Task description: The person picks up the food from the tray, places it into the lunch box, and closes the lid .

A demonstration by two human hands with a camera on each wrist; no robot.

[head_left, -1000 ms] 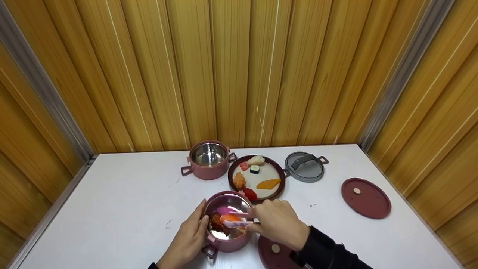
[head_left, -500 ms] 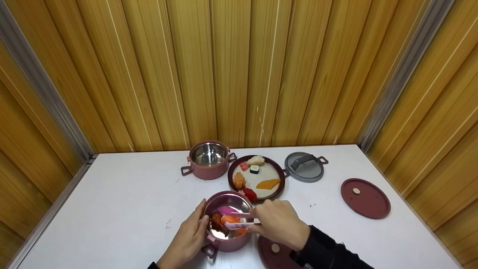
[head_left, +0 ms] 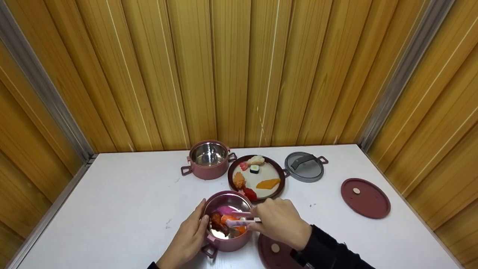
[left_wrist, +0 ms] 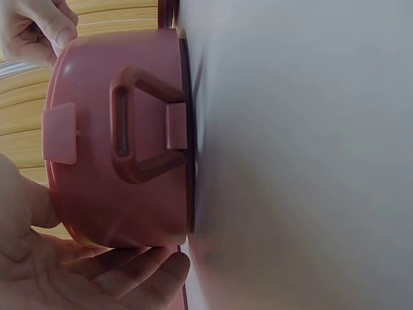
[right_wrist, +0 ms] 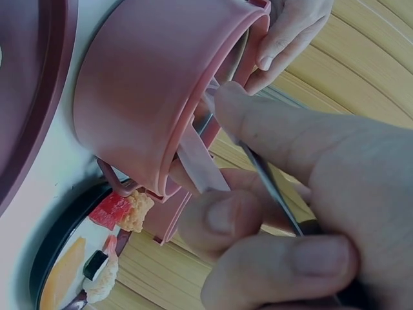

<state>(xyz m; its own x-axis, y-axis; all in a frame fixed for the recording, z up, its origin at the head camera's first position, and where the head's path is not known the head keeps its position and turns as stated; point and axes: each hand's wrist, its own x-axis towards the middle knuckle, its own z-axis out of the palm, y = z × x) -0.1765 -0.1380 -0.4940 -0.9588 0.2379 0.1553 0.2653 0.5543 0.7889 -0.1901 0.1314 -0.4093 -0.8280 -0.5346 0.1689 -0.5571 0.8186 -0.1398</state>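
Right hand [head_left: 280, 223] pinches pink tongs [head_left: 239, 219] over food in the near pink pot [head_left: 227, 220], left hand [head_left: 188, 239] flat against its wall; a slack pinch could drop the orange piece [head_left: 230, 218], likely harmlessly inside.

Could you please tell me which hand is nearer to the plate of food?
Right. The right hand, holding tongs, is just below the plate; the left hand is across the pot.

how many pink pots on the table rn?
2. One pink pot sits near the table edge, steadied by the left hand while the right hand works tongs inside it; the other pink pot, empty, stands by the wall.
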